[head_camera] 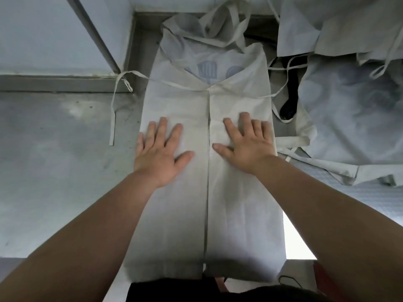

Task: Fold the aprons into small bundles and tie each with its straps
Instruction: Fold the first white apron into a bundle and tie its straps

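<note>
Your left hand (159, 153) and right hand (246, 147) lie flat on a long off-white cloth apron (174, 214) stretched up the centre of the frame on a grey, scuffed tabletop (54, 171). Both long sides of the apron are folded inward and meet along a straight line down its middle. Your left palm presses the left panel, fingers straight and spread, thumb angled toward that line. Your right palm presses the right panel, fingers straight and slightly fanned, thumb pointing left at the join. A blue kitchen-utensil print (207, 70) shows through the bib at upper centre, under the bunched white neck loop (226, 25). One thin white waist strap (113, 118) trails over the tabletop at centre left. A heap of loose white aprons (349, 105) fills the upper right.
</note>
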Demonstrator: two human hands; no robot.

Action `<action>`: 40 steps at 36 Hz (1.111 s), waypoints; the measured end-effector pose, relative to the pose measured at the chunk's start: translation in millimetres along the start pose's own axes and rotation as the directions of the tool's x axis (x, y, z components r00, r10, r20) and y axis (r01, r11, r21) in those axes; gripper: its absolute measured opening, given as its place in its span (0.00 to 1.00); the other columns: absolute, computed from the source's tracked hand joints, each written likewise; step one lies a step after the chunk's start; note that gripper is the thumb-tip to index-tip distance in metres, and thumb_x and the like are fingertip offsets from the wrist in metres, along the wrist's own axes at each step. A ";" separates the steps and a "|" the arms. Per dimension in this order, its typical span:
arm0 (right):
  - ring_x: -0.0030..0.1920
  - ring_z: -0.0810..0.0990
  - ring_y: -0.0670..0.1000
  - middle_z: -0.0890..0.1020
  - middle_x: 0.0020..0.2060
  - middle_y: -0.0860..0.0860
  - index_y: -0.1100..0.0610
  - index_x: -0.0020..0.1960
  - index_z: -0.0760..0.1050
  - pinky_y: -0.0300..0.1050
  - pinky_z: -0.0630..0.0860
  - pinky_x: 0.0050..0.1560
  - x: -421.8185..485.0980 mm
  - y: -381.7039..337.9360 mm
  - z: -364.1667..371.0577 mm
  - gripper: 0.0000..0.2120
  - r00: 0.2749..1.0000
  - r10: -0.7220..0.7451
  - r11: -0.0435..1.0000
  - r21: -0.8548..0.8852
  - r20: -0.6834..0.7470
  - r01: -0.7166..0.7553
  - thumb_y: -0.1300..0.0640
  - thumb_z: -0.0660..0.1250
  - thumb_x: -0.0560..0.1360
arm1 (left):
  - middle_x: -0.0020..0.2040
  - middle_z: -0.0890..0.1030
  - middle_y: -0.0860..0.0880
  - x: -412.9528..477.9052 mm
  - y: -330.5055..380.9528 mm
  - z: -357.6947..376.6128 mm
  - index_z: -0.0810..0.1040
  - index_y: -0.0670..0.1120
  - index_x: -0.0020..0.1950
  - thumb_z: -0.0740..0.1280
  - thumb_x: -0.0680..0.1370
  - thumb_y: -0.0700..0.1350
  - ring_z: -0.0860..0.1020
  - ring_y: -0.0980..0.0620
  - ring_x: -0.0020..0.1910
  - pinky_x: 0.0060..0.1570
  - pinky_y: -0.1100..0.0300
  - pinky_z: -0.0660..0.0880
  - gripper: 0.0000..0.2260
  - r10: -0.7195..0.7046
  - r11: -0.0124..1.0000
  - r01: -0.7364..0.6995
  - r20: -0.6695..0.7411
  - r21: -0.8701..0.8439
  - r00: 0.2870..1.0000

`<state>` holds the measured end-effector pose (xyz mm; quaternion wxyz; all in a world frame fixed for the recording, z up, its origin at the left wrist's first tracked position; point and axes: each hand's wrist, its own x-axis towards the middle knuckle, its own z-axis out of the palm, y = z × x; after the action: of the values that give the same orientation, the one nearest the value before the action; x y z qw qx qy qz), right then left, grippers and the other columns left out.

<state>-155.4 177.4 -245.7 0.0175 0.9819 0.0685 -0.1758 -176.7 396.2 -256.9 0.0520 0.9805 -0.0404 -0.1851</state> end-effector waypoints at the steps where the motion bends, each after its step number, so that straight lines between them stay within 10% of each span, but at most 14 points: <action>1: 0.73 0.51 0.61 0.45 0.75 0.55 0.44 0.76 0.42 0.58 0.43 0.73 5.9 -2.2 -4.2 0.34 0.999 0.023 1.000 0.002 -0.031 -0.023 0.30 0.41 0.74 | 0.76 0.32 0.51 9.1 -1.6 -4.0 0.36 0.58 0.76 0.45 0.76 0.68 0.32 0.48 0.74 0.72 0.47 0.34 0.33 0.000 1.000 0.000 0.003 0.003 1.000; 8: 0.66 0.66 0.58 0.63 0.71 0.54 0.47 0.70 0.66 0.50 0.57 0.63 1.5 -23.8 -12.8 0.21 0.987 -0.019 0.978 0.203 -0.161 0.052 0.44 0.55 0.79 | 0.76 0.34 0.48 34.2 -4.2 -9.5 0.37 0.58 0.76 0.44 0.77 0.67 0.34 0.46 0.75 0.71 0.45 0.34 0.32 -0.012 1.000 0.012 -0.007 0.003 1.000; 14: 0.75 0.50 0.54 0.47 0.77 0.51 0.47 0.76 0.52 0.46 0.39 0.73 -26.5 -11.1 0.7 0.30 0.989 -0.145 0.964 0.230 0.021 0.136 0.38 0.53 0.78 | 0.73 0.65 0.43 -2.8 1.0 -2.7 0.70 0.49 0.71 0.46 0.74 0.62 0.62 0.39 0.70 0.67 0.46 0.59 0.31 0.046 0.989 -0.076 -0.232 -0.126 0.972; 18: 0.72 0.55 0.57 0.55 0.74 0.52 0.48 0.74 0.58 0.51 0.46 0.72 -31.5 -16.0 -1.0 0.28 0.997 -0.070 0.989 0.124 -0.045 0.076 0.37 0.51 0.78 | 0.64 0.76 0.43 -36.7 5.5 6.5 0.79 0.47 0.61 0.53 0.72 0.57 0.73 0.38 0.60 0.57 0.47 0.70 0.25 0.067 0.976 -0.114 -0.240 -0.188 0.968; 23: 0.63 0.69 0.58 0.69 0.66 0.55 0.55 0.69 0.67 0.50 0.64 0.62 -59.2 -30.0 4.3 0.22 0.997 -0.061 0.973 0.219 -0.051 0.071 0.46 0.57 0.79 | 0.64 0.75 0.44 -79.4 6.2 21.9 0.79 0.48 0.62 0.54 0.70 0.60 0.73 0.40 0.61 0.58 0.49 0.69 0.28 0.029 0.971 -0.085 -0.241 -0.224 0.970; 34: 0.60 0.72 0.56 0.70 0.63 0.53 0.54 0.66 0.71 0.46 0.64 0.61 -128.3 -18.2 23.3 0.18 0.995 -0.096 0.957 0.277 0.001 0.092 0.48 0.57 0.79 | 0.59 0.78 0.46 -132.1 18.1 50.1 0.81 0.48 0.57 0.58 0.70 0.59 0.76 0.41 0.56 0.53 0.49 0.71 0.24 -0.010 0.944 -0.090 -0.303 -0.317 0.953; 40: 0.60 0.70 0.57 0.69 0.62 0.54 0.55 0.65 0.70 0.46 0.66 0.61 -143.1 -28.1 24.0 0.21 0.997 -0.050 0.947 0.319 0.053 0.031 0.46 0.60 0.77 | 0.77 0.52 0.52 -147.4 14.3 40.4 0.58 0.57 0.75 0.61 0.60 0.74 0.52 0.50 0.74 0.70 0.56 0.52 0.47 0.196 0.965 -0.203 -0.060 -0.165 0.979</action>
<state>-300.4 185.4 -218.8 -0.1425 0.9645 0.0589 -0.2145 -329.2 393.1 -239.8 0.1550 0.9671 -0.1218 -0.1607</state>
